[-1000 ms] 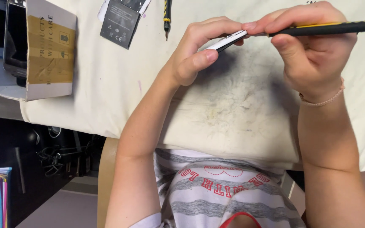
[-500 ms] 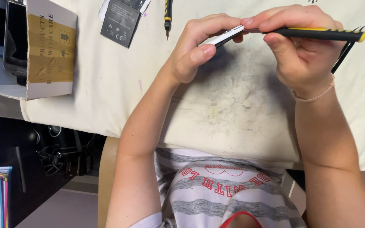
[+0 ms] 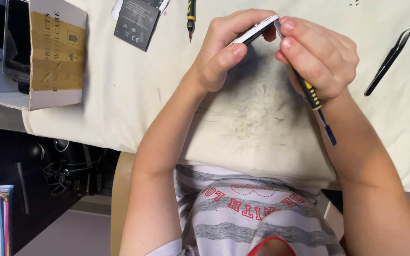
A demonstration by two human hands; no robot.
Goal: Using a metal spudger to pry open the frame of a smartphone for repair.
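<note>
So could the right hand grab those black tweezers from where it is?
Probably yes. The tweezers lie on the cloth just beside the right hand, with nothing between them. But that hand is holding a screwdriver against the phone, so it would likely need to put that down first.

The left hand grips a slim phone edge-on — right hand sets a screwdriver against it.

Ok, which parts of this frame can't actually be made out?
- Head view: most of the white device is wrapped by the left hand.
- The tool tip, where it meets the device, is covered by the right hand fingers.
- The second screwdriver is cut off by the top edge.
</note>
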